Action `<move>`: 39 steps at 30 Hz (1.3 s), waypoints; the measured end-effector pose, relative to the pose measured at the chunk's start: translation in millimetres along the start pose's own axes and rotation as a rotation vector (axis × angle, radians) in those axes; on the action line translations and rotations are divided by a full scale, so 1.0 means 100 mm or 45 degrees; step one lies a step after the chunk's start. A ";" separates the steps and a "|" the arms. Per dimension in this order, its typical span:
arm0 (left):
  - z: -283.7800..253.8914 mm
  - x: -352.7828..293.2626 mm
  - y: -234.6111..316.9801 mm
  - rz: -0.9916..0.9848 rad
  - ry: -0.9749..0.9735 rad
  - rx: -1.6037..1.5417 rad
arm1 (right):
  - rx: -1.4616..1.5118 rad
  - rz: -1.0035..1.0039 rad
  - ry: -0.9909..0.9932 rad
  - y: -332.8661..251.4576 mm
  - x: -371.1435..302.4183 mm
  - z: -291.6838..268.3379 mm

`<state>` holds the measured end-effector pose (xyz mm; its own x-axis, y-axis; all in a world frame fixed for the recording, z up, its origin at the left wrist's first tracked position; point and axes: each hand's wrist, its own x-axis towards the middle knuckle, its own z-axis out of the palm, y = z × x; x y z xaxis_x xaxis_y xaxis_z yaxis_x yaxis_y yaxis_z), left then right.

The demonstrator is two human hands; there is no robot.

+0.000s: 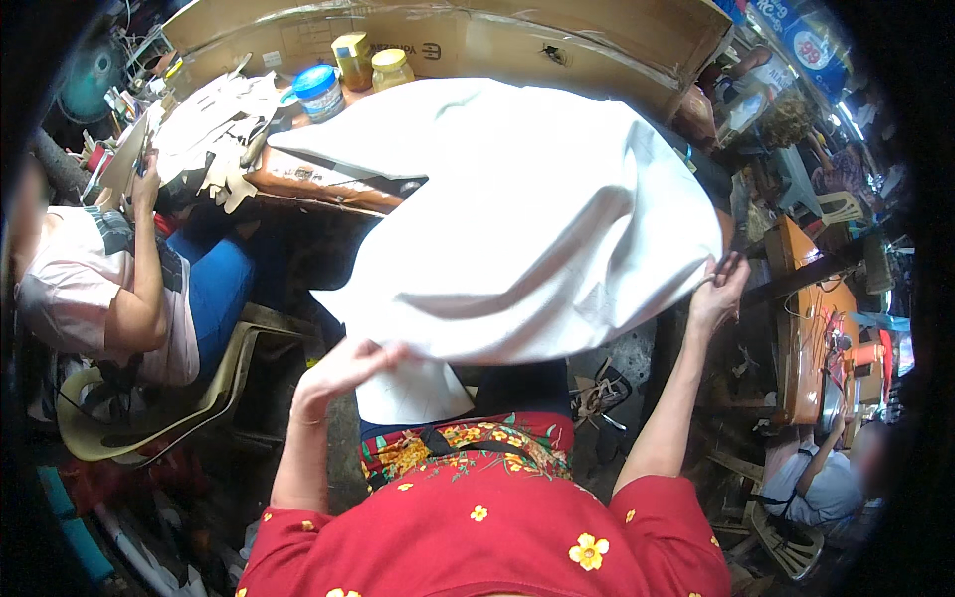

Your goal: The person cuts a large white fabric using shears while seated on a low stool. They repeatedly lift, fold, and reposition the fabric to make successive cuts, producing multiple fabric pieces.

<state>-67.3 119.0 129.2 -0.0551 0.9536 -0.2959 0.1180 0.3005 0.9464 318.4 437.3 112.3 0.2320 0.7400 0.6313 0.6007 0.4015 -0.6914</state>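
Note:
A large white sheet [507, 209], pliable like leather or thick cloth, spreads from the bench down toward my lap. It has an irregular outline, with soft folds on its right side. My right hand [722, 289] grips its right edge. At the near left edge, my left hand [348, 373] holds the sheet with the thumb on top; its other fingers are partly hidden and slightly blurred. Below that hand, a white flap [413, 393] hangs over my lap; whether it belongs to the same sheet I cannot tell.
Behind the sheet stands a bench [328, 184] with a blue-lidded jar [318, 95], a yellow-lidded jar [392, 70] and cut scraps [214, 124]. Cardboard [477, 40] walls its back. A person [109, 289] sits at left on a chair [214, 398]; another [821, 483] sits at far right.

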 end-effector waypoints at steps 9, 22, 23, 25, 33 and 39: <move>-0.10 0.84 0.69 0.599 0.898 0.551 | 0.155 -0.079 0.146 -0.14 0.37 -0.10; -0.21 1.81 0.96 0.903 1.014 0.100 | 0.059 -0.344 0.263 -0.27 0.73 -0.43; -0.37 1.83 1.15 1.078 1.040 0.064 | 0.050 -0.352 0.318 -0.27 0.86 -0.46; -0.81 1.88 1.65 1.194 1.207 0.653 | 0.092 -0.428 0.269 -0.32 1.18 -0.48; -1.54 2.87 2.54 0.947 1.252 1.209 | 0.341 -0.375 0.157 -0.48 1.95 0.61; -0.83 2.93 1.63 1.086 1.009 1.098 | 0.017 -0.170 -0.177 -0.21 1.44 0.88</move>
<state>-146.7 445.9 207.9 -0.1542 0.6705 0.7258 0.9280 -0.1538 0.3393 272.0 582.7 187.1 0.0425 0.7466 0.6639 0.6088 0.5075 -0.6097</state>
